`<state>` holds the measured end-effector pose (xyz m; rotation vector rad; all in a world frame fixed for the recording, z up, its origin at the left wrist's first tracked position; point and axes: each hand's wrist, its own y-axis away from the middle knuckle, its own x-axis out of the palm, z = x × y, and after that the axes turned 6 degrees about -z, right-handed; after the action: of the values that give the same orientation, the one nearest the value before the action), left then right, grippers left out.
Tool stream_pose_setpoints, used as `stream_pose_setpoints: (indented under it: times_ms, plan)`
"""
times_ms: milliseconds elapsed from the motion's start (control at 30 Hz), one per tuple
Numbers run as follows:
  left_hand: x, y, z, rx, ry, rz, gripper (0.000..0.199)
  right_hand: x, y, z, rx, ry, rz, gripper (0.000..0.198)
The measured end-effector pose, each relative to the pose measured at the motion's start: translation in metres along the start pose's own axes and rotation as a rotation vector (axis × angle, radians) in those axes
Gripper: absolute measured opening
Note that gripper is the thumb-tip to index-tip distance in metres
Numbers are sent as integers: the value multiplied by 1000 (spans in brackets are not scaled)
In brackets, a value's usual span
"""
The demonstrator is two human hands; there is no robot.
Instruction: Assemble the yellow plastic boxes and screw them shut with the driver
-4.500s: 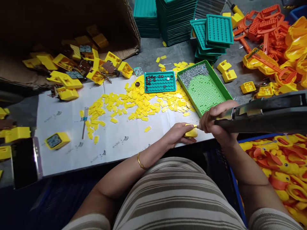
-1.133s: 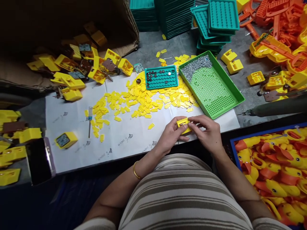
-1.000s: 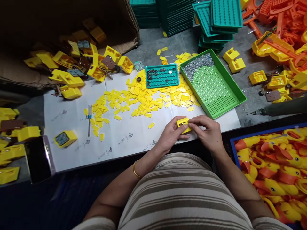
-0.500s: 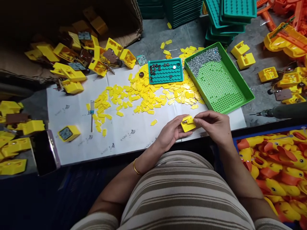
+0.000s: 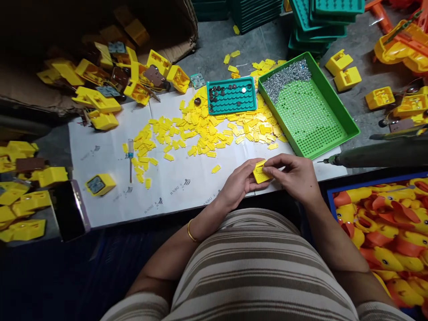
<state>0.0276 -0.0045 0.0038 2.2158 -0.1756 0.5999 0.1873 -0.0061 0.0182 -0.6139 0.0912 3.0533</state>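
My left hand (image 5: 238, 183) is closed around a small yellow plastic box (image 5: 261, 174) with rows of tiny holes in its face, held low over the table's front edge. The fingertips of my right hand (image 5: 290, 171) are pinched at the box's upper right, against a small yellow cover that they mostly hide. Just beyond my hands, many loose yellow covers (image 5: 207, 131) lie scattered on the white paper (image 5: 187, 191). Right of my right hand, an electric screwdriver (image 5: 364, 156) lies with its thin bit pointing toward that hand.
A green tray (image 5: 321, 113) holds silver screws (image 5: 286, 79). Beside it, a teal tray (image 5: 230, 104) carries small dark round parts. Yellow housings (image 5: 100, 100) spill from a cardboard box (image 5: 182, 31). A phone (image 5: 68, 211) lies left; yellow duck-shaped parts (image 5: 384, 249) fill a bin at lower right.
My right fingers have moved left onto the box, so the metal part seen inside it is now covered. The screwdriver has come further left, and the view has shifted slightly.
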Motion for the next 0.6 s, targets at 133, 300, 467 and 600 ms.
stream_pose_setpoints:
  times_ms: [133,300,467,600]
  plan:
    - [-1,-1,2,23,0,3,28,0,1,5,-91,95,-1,6]
    - [-3,2,-1,-3,-4,36,27,1,8,11,-255,251,-9,10]
    - [-7,4,-3,16,-60,64,27,8,13,10,-389,371,-33,11]
    - [-10,2,0,69,-98,33,29,15,16,10,-411,411,4,17]
